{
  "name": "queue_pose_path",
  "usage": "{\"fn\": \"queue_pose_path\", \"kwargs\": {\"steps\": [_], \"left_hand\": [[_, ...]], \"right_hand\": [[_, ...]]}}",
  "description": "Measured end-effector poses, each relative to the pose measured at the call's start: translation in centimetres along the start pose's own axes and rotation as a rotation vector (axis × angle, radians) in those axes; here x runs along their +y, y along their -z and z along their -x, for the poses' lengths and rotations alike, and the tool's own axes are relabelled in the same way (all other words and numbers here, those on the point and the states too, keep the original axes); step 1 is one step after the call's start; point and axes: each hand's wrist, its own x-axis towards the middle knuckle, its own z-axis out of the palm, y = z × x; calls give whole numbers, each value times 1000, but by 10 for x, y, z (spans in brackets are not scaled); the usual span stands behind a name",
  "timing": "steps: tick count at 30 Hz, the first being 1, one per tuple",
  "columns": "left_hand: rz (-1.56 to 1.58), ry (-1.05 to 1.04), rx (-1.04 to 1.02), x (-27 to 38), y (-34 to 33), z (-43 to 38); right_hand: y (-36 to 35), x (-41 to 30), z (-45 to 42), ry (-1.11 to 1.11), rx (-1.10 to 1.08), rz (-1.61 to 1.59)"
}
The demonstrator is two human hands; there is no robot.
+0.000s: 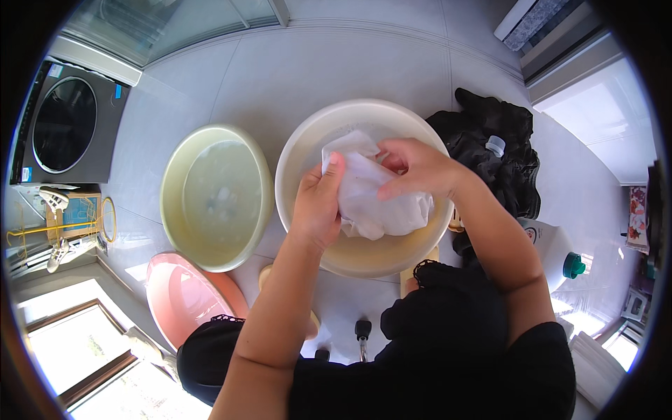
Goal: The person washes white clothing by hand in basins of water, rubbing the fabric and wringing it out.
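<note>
A wet white cloth (373,194) is bunched over a large cream plastic basin (367,269) that holds cloudy, yellowish water. My left hand (321,202) grips the cloth's left edge, thumb on top. At the cloth's upper right, my right hand (420,168) has its thumb and fingers spread around a fold; whether the fingertips pinch it is hard to tell. The lower part of the cloth hangs towards the water, and its underside is hidden.
Left of the basin stands a pale green basin (260,231) of water, beside a tilted pink basin (178,294). Black clothing (504,173) with a clear plastic cap (495,146) and a green-capped white jug (551,252) lie right. A washing machine (107,136) is far left.
</note>
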Motion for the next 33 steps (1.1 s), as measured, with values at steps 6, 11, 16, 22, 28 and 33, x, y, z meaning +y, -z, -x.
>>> {"fn": "queue_pose_path", "kwargs": {"steps": [6, 11, 16, 22, 28, 33], "left_hand": [[97, -130, 48, -8, 3, -14], [246, 123, 219, -21, 30, -33], [449, 217, 179, -54, 3, -48], [348, 150, 118, -107, 43, -69], [581, 144, -141, -129, 83, -76], [417, 307, 226, -76, 7, -53]], "right_hand": [[-13, 49, -12, 183, 374, -335], [-70, 7, -29, 495, 520, 240], [-37, 63, -76, 156, 679, 750], [-76, 91, -66, 230, 679, 796], [-86, 73, -65, 128, 562, 690], [-24, 89, -81, -42, 700, 568]]}}
